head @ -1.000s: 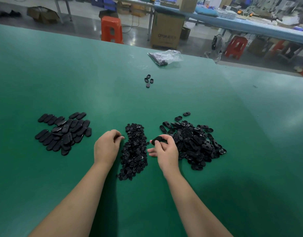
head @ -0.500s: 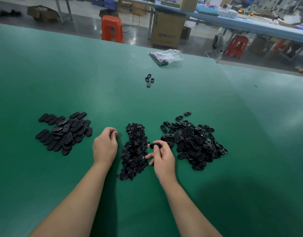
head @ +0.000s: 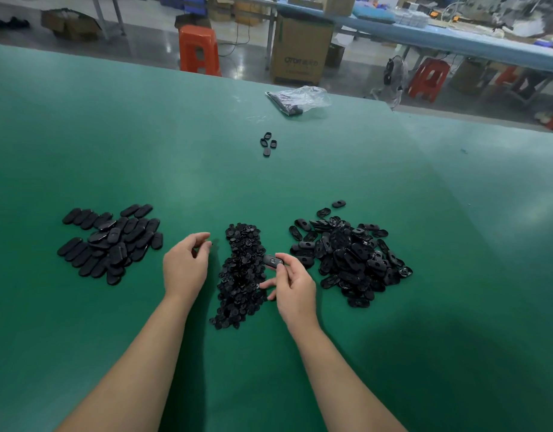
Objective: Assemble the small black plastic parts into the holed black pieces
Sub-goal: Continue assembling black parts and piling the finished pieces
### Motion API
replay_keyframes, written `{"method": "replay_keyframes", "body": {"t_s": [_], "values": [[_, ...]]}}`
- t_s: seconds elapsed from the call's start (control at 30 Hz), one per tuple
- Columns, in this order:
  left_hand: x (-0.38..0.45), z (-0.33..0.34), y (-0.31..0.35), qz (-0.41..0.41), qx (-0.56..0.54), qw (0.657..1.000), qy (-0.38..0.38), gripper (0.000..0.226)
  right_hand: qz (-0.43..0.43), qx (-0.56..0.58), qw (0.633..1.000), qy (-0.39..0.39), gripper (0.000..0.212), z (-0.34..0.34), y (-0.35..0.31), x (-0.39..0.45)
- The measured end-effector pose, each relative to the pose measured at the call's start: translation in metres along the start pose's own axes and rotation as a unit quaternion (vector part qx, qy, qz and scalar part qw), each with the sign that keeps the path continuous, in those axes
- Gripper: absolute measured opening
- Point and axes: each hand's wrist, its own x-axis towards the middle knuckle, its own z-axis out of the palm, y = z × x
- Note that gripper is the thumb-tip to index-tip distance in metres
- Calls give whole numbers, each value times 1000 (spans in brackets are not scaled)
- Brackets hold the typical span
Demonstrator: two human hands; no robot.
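On the green table (head: 300, 188) lie three black heaps. A narrow pile of small plastic parts (head: 242, 275) sits in the middle, and a pile of holed oval pieces (head: 353, 257) lies to its right. At the left is a heap of oval pieces (head: 110, 241). My right hand (head: 292, 286) pinches one holed oval piece (head: 272, 260) over the middle pile's right edge. My left hand (head: 186, 265) hovers just left of that pile, thumb and forefinger pinching a tiny black part (head: 210, 244).
Several loose oval pieces (head: 268, 144) lie farther back at the centre. A clear plastic bag (head: 297, 98) with dark parts rests near the table's far edge. Beyond the edge stand orange stools (head: 198, 49) and a cardboard box (head: 301, 51).
My right hand has drawn back from the right pile toward the middle pile, carrying the holed piece. My left hand's fingers have uncurled somewhat, and a tiny part shows at its fingertips.
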Motion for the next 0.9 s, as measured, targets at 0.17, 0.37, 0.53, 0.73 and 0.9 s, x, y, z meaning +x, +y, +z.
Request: {"method": "replay_keyframes", "body": {"t_s": [0.17,0.37,0.53,0.73,0.9], "values": [[2,0,7,-62,-91,994,-26,16,-3,-3,1000,-5,17,-1,-2,0],[-7,1,24,-106,-187,974,-71,12,-8,2,1000,0,18,0,-1,0],[-33,19,46,-38,-131,984,-112,14,-12,6,1000,4,18,2,2,1],[-49,29,64,26,-42,987,-152,17,-23,-7,1000,3,16,0,7,4],[-55,34,70,26,8,984,-174,18,-40,-30,999,7,20,-1,10,5]]}}
